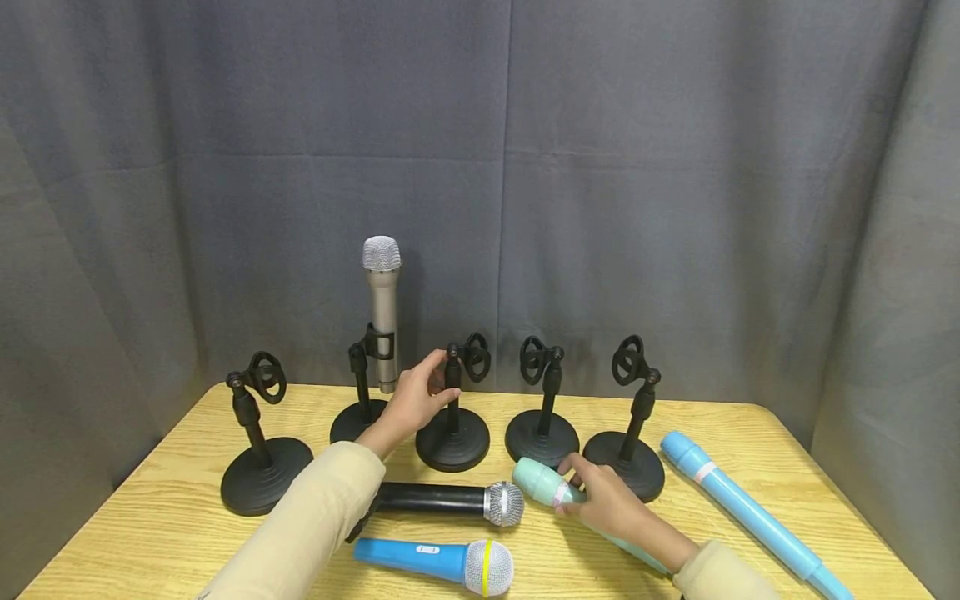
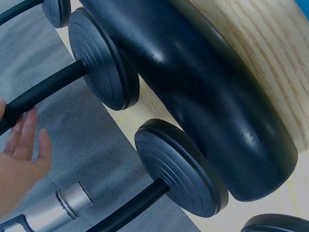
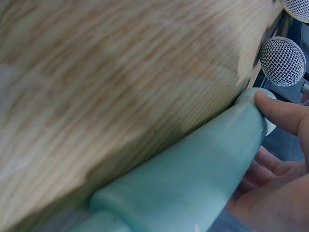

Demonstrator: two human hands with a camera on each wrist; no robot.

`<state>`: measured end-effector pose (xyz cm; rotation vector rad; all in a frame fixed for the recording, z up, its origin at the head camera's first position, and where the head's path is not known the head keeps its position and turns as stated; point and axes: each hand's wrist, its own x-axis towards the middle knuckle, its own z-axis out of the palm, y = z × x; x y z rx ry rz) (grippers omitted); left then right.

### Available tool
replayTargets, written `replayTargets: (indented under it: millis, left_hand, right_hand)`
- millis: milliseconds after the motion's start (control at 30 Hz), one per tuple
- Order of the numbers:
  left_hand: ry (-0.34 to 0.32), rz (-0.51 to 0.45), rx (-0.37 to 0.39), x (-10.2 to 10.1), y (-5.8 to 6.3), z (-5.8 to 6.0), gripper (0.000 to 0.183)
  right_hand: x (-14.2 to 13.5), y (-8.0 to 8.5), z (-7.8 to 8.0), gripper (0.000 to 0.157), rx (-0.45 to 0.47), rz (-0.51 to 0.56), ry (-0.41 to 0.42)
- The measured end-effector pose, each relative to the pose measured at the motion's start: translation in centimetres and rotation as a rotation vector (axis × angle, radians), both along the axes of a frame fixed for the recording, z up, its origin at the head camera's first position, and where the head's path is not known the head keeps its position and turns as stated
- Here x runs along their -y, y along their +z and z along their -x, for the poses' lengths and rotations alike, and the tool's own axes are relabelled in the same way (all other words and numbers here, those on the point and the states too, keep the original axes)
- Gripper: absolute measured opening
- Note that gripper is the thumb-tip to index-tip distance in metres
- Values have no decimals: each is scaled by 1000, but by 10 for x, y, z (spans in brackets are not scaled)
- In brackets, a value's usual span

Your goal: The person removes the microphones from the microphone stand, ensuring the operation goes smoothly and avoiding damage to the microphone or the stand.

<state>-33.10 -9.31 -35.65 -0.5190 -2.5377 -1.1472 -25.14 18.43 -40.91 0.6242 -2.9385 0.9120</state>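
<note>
My left hand (image 1: pixel 417 398) holds the post of the middle black microphone stand (image 1: pixel 452 439), just below its clip, between thumb and fingers. The clip on that stand holds no microphone. To the right, my right hand (image 1: pixel 606 500) grips a mint-green microphone (image 1: pixel 537 478) near its head, thumb on one side and fingers on the other. The right wrist view shows the green handle (image 3: pixel 188 169) lying low along the tabletop. A silver microphone (image 1: pixel 384 304) stands upright in the clip of the stand left of my left hand.
Black (image 1: pixel 442 499) and blue (image 1: pixel 420 558) microphones lie in front of the stands. A long light-blue microphone (image 1: pixel 750 508) lies at the right. Other stands with bare clips are at far left (image 1: pixel 264 475), centre right (image 1: pixel 542 433) and right (image 1: pixel 637 467). Grey curtain (image 1: pixel 600 208) hangs behind the table.
</note>
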Motion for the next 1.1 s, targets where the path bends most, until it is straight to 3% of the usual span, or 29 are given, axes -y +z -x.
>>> replayTargets:
  millis: [500,1100]
  left_hand:
    - [16,-23,45,2,1,-3,44]
    - [-20,-14,71,9,7,-9,42]
  right_hand:
    - [-1,-1,-2,41,-7,-6,-5]
    - [-4,2,-3,44,30,1,29]
